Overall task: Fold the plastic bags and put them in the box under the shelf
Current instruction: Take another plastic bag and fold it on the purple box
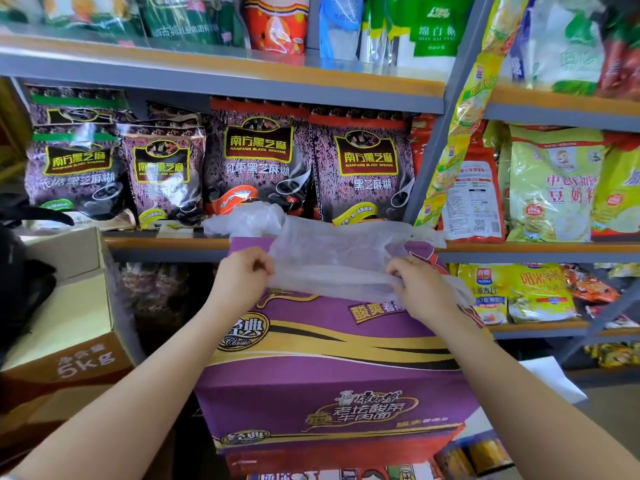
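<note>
The plastic bag (332, 258) lies stretched flat on top of a purple carton (311, 341), its far edge reaching up to the lip of the shelf (166, 244). It is thin, clear and crinkled, so it looks almost weightless and completely limp; it should crease wherever it is pressed but will likely spring or slide open again if let go, since film like this tends to be slippery on glossy card. The near edge is already gathered into a long roll or fold. The left hand (242, 275) pinches that edge at one end, fingers curled round the film, and the right hand (419, 289) pinches the other end the same way, so the bag is held taut between them. Gripping at the two ends of the fold seems the sensible hold, keeping the crease straight while it is turned over again.

Behind the bag, a second bunch of clear plastic (249, 220) sits crumpled at the carton's far left corner, probably more bags waiting. The shelf behind carries dark packets of sesame paste (259, 161), with yellow packets (554, 181) to the right. A brown cardboard box (62, 306) stands open at the left; whether it is the target box I cannot tell.
</note>
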A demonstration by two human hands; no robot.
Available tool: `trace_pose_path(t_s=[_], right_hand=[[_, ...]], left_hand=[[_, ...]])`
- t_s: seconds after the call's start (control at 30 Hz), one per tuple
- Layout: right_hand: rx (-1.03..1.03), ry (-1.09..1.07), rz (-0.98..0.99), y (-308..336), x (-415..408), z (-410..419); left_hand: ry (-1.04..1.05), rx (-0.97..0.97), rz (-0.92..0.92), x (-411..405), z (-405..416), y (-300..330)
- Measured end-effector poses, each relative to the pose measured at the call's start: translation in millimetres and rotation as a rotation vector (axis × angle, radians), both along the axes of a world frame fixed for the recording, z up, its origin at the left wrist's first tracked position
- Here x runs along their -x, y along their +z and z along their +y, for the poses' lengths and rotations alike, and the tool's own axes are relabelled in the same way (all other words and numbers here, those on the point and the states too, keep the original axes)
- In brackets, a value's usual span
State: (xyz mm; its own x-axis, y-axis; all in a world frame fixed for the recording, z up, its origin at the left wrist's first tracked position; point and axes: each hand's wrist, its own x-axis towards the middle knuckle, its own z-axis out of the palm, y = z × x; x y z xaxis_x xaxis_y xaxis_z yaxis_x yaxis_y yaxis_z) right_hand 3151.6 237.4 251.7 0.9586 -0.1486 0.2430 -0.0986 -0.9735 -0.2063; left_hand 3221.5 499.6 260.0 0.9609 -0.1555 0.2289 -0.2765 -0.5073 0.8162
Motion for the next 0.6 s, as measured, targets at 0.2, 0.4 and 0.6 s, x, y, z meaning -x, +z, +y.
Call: trace_pose_path(t_s=[0.2,0.4,0.6], right_hand=[[-0.297,0.201,0.021,9.7,17.1,10.8],[-0.294,0.058,-0.157,8.5,34.1,-13.9],[-0.310,-0.101,0.022,-4.5,38.1,-42.7]], left_hand=[[-0.071,-0.673,-0.456,20.4,-27.2,-1.5],[-0.528,-0.665,-0.421,19.6,-82.8,0.1],[-0.484,-0.790,-0.263,8.4,-102.2,-2.2]])
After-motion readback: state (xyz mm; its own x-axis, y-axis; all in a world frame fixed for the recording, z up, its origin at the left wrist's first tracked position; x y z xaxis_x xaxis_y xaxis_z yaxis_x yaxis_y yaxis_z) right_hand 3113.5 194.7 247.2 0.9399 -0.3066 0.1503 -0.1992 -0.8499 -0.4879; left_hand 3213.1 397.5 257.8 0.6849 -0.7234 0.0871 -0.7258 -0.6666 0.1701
